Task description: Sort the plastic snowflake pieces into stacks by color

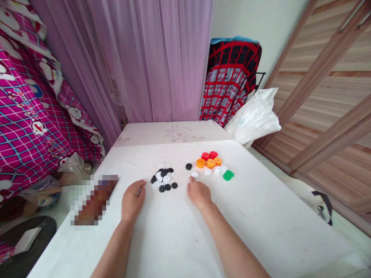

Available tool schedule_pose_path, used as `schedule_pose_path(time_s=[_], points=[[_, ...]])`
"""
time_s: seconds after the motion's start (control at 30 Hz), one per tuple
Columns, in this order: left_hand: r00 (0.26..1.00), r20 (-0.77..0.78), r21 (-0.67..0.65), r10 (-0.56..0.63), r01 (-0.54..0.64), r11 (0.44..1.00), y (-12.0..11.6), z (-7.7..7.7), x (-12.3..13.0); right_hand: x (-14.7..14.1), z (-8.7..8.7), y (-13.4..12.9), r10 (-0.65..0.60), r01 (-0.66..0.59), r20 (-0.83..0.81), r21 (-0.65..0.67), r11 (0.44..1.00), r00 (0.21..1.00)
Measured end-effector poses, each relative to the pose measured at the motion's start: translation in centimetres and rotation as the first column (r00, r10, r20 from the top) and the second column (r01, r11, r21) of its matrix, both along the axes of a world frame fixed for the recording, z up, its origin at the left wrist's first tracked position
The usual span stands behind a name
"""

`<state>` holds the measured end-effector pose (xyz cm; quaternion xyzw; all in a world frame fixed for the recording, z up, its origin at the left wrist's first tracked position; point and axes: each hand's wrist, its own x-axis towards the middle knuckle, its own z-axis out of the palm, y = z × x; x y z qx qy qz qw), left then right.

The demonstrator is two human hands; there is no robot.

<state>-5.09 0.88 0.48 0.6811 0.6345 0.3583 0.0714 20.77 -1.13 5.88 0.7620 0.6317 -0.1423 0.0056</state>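
A loose pile of black and white notched discs (163,178) lies on the white table, between my two hands. My left hand (133,199) rests just left of that pile, fingers curled; whether anything is in them is hidden. At the right, my right hand (199,192) has its fingertips by a white disc (194,175), and its grip is too small to make out. A black disc (189,166) lies beyond it. Farther right are orange discs (200,163), red discs (213,155), more white discs (218,170) and green discs (228,175).
A blurred reddish-brown object (97,200) lies at the table's left edge. Beyond the far right corner stands a white plastic bag (252,116) near a chair with a red patterned cover (226,85). Purple curtains (162,58) hang behind the table (174,239).
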Motion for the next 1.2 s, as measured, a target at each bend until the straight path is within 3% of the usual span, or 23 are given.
schedule_pose_path(time_s=[0.43,0.97,1.07,1.2], points=[[1.0,0.004,0.01,0.009,-0.009,1.0,0.1,-0.3,-0.2,2.8,0.1,0.6,-0.103,0.105,-0.045,0.031,0.994,0.994],[1.0,0.019,0.03,-0.003,0.003,1.0,0.0,-0.2,0.0,3.1,0.5,-0.4,-0.104,0.104,0.007,0.05,0.993,0.995],[1.0,0.028,0.035,-0.004,0.003,0.999,0.1,-0.2,0.1,1.9,0.1,-0.2,-0.063,0.065,-0.025,0.118,0.991,0.998],[0.999,0.033,0.039,0.004,-0.005,0.999,0.1,-0.2,0.1,-1.1,-0.7,0.9,0.132,-0.084,-0.132,0.319,0.944,0.982]])
